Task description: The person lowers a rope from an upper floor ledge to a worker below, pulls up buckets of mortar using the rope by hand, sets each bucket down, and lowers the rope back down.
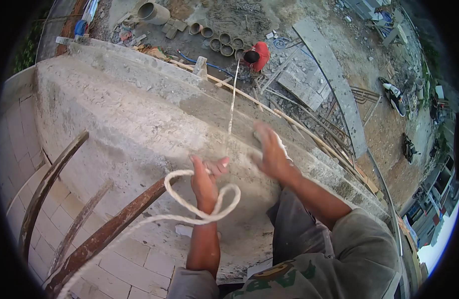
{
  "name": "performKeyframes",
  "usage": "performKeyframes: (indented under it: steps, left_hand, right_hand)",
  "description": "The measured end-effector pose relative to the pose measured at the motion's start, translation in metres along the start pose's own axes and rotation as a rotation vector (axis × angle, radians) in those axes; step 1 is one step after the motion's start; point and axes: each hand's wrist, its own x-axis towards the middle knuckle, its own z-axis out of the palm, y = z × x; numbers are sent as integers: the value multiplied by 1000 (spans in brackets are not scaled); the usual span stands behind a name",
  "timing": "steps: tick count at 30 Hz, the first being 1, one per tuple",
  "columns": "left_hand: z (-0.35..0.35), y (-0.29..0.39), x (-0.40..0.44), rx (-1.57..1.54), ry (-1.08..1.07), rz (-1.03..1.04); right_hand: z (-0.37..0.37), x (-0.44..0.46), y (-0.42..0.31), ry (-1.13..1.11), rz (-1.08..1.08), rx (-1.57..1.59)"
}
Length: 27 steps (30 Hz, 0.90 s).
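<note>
Concrete ledge (125,99), one, is spanning the view. Poles (115,224), three, are slanting at left. Grey shirt (359,244) is bearing green lettering (284,279), too folded to read whole. One person in red (262,56) is staying low beside seven buckets (225,39). Right hand (275,154), blurring, is reaching out, thumb and fingers apart. Left hand (205,182) is touching the rope (182,201), fingers partly curling; whether clamping, cannot tell. One off-white rope is looping about the left wrist, its taut length running down toward that person.
</note>
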Motion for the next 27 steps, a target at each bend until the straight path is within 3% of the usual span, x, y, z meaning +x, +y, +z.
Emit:
performKeyframes:
  steps: [1,2,3,4,8,10,11,14,16,18,20,22,24,27]
  left_hand:
    - [-15,-8,-16,-115,-119,-37]
    - [-24,-16,-22,-234,-246,-59]
    - [-10,-8,-39,-217,-147,-47]
    - [7,3,-61,-195,-41,-47]
    - [4,5,-93,-498,-173,-153]
    - [-12,17,-98,-534,-139,-316]
    - [-32,-2,-80,-497,-353,-206]
    - [-49,-56,-11,247,15,-197]
    - [-40,-97,46,376,15,-109]
    - [-30,-136,105,735,-174,245]
    - [-18,-187,173,892,-264,674]
    - [-10,-206,190,800,-306,807]
    - [-4,-188,180,584,-342,619]
    - [13,-124,143,278,-388,348]
  right_hand:
    - [16,10,31,56,168,10]
    - [36,25,55,56,165,0]
    - [55,37,76,51,167,-7]
    - [75,50,89,81,117,-3]
    - [157,102,138,153,-194,-55]
    - [140,108,95,-25,77,115]
    - [123,107,77,-112,217,195]
    - [85,82,64,249,245,327]
    - [68,68,60,298,250,355]
    - [66,53,47,303,189,358]
    - [49,34,11,52,283,475]
    - [44,11,-38,167,46,416]
    - [28,-10,-80,96,-185,363]
    - [-2,-45,-135,-107,-336,562]
